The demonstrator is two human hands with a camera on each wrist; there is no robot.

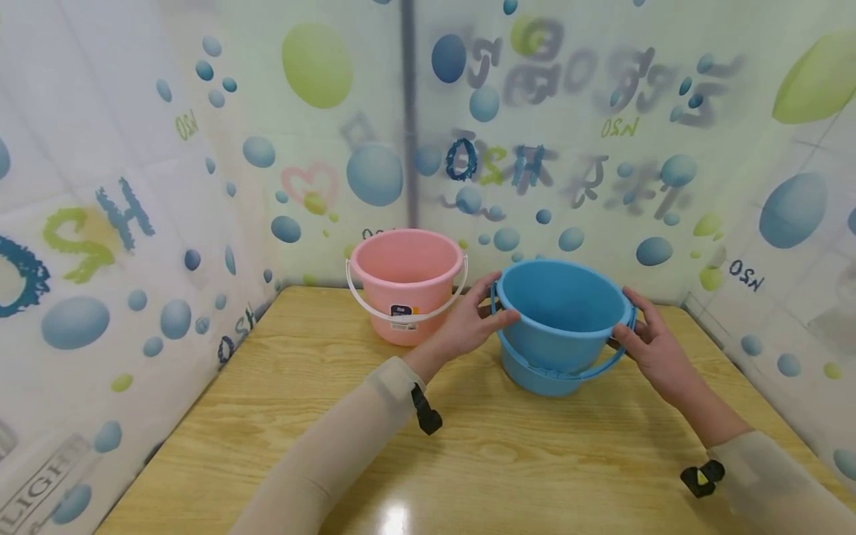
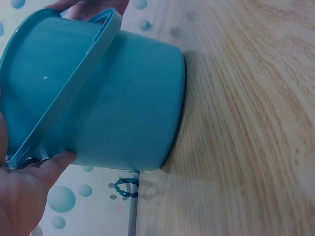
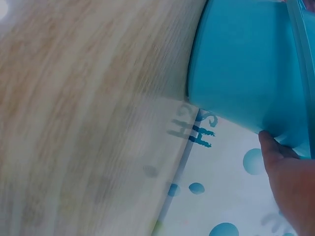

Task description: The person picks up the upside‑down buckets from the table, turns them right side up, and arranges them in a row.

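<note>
A blue plastic bucket (image 1: 545, 345) stands upright on the right half of the table, its bottom right at the wood. My left hand (image 1: 471, 323) grips its left rim, thumb over the edge and fingers below. On the opposite side my right hand (image 1: 658, 353) holds the rim the same way. The blue handle hangs down across the bucket's front. In the left wrist view, fingers (image 2: 56, 164) press against the bucket wall (image 2: 133, 98) under the rim. A fingertip of the right hand (image 3: 290, 187) touches the wall in the right wrist view.
Behind my left hand stands a pink bucket (image 1: 377, 301) with a white handle and a dark label (image 1: 401, 316). Both buckets share a wood-grain table (image 1: 468, 461). Curtains (image 1: 254, 96) printed with bubbles and letters enclose it at the back and sides.
</note>
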